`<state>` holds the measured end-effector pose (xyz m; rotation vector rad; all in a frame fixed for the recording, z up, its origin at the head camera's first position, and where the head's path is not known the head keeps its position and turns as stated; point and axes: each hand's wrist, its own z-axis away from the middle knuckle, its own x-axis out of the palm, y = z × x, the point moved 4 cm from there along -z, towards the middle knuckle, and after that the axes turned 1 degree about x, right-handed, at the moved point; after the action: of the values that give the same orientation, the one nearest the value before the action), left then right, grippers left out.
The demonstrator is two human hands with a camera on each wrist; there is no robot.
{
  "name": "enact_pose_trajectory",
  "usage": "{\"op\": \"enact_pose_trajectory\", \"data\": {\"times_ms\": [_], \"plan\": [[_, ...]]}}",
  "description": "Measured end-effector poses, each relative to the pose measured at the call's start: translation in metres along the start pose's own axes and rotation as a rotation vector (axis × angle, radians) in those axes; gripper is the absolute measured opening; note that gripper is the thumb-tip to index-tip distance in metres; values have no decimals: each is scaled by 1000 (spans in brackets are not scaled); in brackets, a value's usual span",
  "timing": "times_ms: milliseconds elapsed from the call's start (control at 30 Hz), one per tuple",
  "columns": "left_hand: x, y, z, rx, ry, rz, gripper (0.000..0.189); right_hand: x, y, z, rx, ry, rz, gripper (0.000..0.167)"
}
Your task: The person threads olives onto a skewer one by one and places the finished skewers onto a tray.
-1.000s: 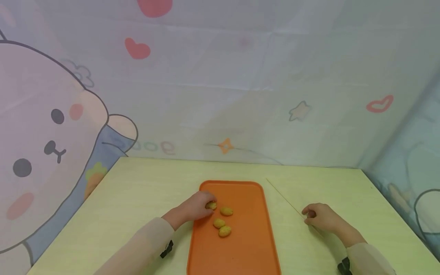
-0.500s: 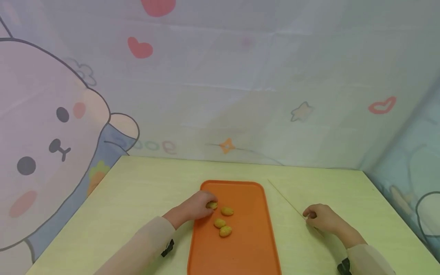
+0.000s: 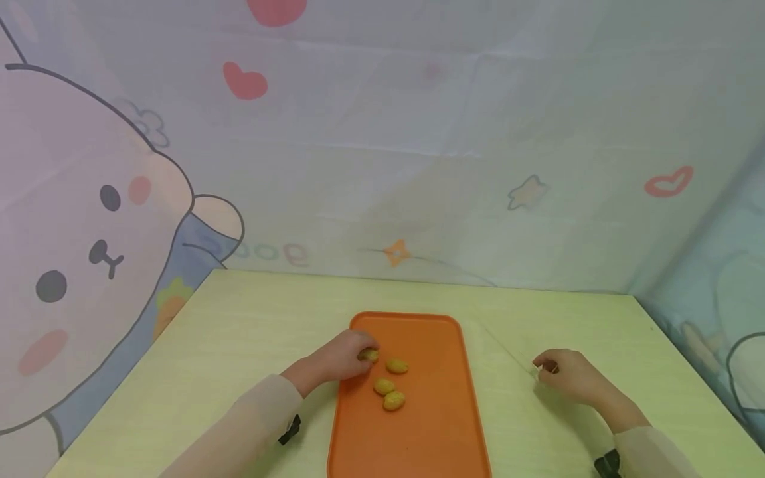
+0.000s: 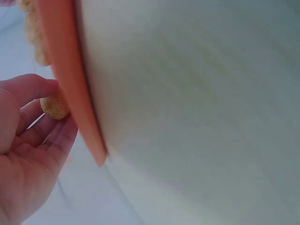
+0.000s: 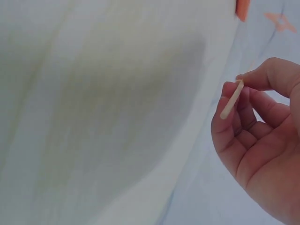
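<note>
My left hand (image 3: pixel 343 355) pinches a small yellow oval piece with a wrinkled surface (image 4: pixel 55 108) between thumb and fingers, at the left side of the orange tray (image 3: pixel 430 431). What kind of piece it is I cannot tell. To its right on the tray lie several like it, including a single piece (image 3: pixel 397 366) and a touching pair, whose nearer piece (image 3: pixel 394 401) is fully seen. Right of the tray, my right hand (image 3: pixel 568 375) grips a thin bamboo skewer (image 5: pixel 231 101) near one end, with thumb and forefinger. The skewer slants away toward the back left, faint in the head view.
A pale yellow-green table (image 3: pixel 281 318) carries the tray, which runs past the bottom of the head view. Behind the table hangs a printed cloth (image 3: pixel 382 166) with a cartoon animal and hearts.
My right hand has risen slightly and shifted right, bringing the skewer up off the table. My left hand stays at the same yellow piece. The head view shifts a little.
</note>
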<state>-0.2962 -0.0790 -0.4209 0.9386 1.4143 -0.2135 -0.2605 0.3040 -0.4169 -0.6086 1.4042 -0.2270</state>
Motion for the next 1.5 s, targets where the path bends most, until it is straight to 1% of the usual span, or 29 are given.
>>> {"op": "enact_pose_trajectory", "data": {"times_ms": [167, 333, 500, 600, 700, 767, 933, 1100, 1367, 1500], "plan": [[-14, 3, 6, 13, 65, 43, 23, -8, -9, 7, -48, 9, -22, 22], [-28, 6, 14, 20, 97, 65, 23, -14, -20, 13, -128, 25, -37, 20], [-38, 9, 22, 59, 113, 76, 16, -18, -33, 22, -215, 36, -41, 18], [-42, 14, 28, 79, 119, 73, 17, -22, -44, 29, -264, 47, -45, 16], [-46, 22, 33, 77, 117, 56, 19, -26, -55, 38, -332, 71, -50, 15], [-48, 28, 37, 73, 114, 49, 21, -28, -63, 45, -382, 97, -49, 18], [-50, 41, 45, 79, 94, 80, 23, -29, -81, 57, -498, 136, -41, 29], [-48, 51, 52, 105, 83, 102, 24, -26, -96, 66, -606, 162, -27, 38], [-43, 62, 62, 158, 103, 156, 24, -14, -102, 74, -670, 169, -33, 43], [-39, 66, 67, 156, 94, 186, 23, -9, -105, 78, -705, 187, -2, 44]]}}
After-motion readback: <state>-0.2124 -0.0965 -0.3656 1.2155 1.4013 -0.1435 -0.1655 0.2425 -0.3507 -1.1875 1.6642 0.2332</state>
